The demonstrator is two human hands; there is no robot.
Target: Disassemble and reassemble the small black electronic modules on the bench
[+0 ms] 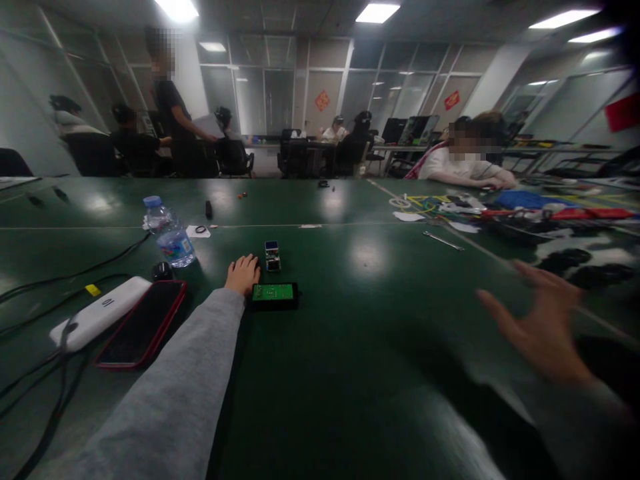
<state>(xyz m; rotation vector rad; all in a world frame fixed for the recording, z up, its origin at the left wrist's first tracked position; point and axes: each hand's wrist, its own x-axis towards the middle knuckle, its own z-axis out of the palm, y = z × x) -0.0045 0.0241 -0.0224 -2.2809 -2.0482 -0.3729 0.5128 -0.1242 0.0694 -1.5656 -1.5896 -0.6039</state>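
Beside black device's (pixel 275 305) left edge, left hand (pixel 243 274), wide tabletop (pixel 370 353), right hand (pixel 543 327) raised

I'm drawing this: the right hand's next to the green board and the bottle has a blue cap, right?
It's the left hand, not the right hand, next to the green board in the head view. The bottle has a blue cap.

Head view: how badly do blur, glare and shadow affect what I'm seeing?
In the head view, the right hand is blurred, the left hand clearer; in the head view, pale glare patches mark the green tabletop, and the top-right corner is dark.
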